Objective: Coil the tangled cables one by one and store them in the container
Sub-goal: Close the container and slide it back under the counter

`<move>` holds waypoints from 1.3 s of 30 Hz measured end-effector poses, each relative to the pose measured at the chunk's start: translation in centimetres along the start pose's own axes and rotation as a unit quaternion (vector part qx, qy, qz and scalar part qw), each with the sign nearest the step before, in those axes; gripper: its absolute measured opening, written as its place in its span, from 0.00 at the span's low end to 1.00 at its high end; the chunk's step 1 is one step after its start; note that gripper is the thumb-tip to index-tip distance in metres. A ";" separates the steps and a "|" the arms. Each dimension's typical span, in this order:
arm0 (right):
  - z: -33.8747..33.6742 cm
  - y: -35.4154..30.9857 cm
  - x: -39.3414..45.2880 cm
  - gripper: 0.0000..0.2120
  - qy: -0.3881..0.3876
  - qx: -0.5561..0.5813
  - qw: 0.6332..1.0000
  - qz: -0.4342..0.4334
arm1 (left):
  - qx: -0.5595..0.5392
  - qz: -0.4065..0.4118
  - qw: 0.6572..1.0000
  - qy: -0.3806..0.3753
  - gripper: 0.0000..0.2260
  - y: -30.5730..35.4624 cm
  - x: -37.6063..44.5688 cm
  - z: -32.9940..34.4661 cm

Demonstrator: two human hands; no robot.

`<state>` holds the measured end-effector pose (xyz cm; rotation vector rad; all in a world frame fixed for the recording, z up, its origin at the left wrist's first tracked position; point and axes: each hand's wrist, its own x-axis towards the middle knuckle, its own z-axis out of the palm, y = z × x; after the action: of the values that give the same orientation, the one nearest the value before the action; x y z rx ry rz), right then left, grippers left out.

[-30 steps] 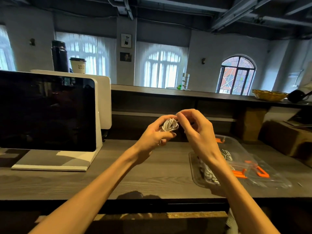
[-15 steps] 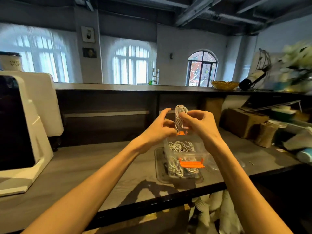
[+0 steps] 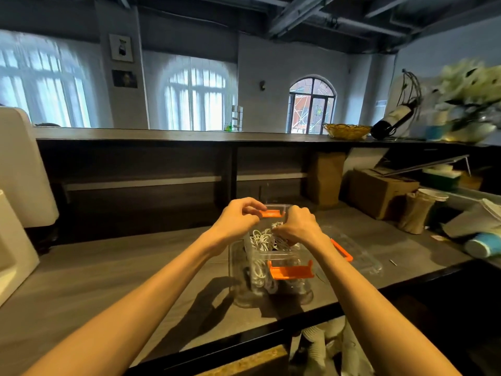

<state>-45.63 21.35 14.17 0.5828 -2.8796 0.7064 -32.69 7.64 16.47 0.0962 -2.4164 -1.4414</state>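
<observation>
At centre frame, slightly left, the left hand (image 3: 238, 221) hovers at the far rim of the container (image 3: 273, 287), fingers curled with thumb and fingertips drawn close together near the far orange clasp (image 3: 272, 213). Whether it pinches anything cannot be told; nothing shows between the fingers.

Just to its right, the right hand (image 3: 296, 226) reaches down into the open top, knuckles up, fingers curled over the white cables (image 3: 261, 238). It looks to be pressing or setting a coil among them, though the fingertips are hidden and the grip is not clear.

The cables lie inside the clear container at lower centre of the frame, on the grey wooden counter (image 3: 108, 280). They are thin, white and looped, piled from the bottom up to the rim.

Such cable is likely light and limp but springy: a coil will probably loosen once let go, so it is best pinched across all its loops at once and pushed down among the others. The container's walls look thin and smooth, so it may slide if pushed sideways.

Right of the container lies its clear lid (image 3: 355, 256) with an orange clasp, flat on the counter.
</observation>
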 end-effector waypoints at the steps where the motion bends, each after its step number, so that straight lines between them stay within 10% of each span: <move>1: 0.4 0.3 0.4 0.15 -0.004 -0.002 1.000 -0.001 | 0.001 -0.001 1.000 -0.004 0.15 -0.1 0.2 0.1; 16: -4.5 8.6 -4.1 0.08 0.148 0.136 0.980 0.001 | -0.009 0.057 0.997 -0.058 0.15 1.4 -0.6 5.3; 24: 1.7 15.0 -7.3 0.22 -0.061 -0.020 0.998 -0.028 | 0.244 0.125 0.957 -0.099 0.15 -0.2 -2.0 7.1; 39: 2.3 12.1 -7.1 0.15 0.113 0.049 0.991 -0.060 | 0.329 0.080 0.939 -0.052 0.15 -0.7 -3.9 5.1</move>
<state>-43.97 32.55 5.58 0.6376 -2.5898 0.8392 -30.61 12.44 12.65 -0.0254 -2.8146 -0.5336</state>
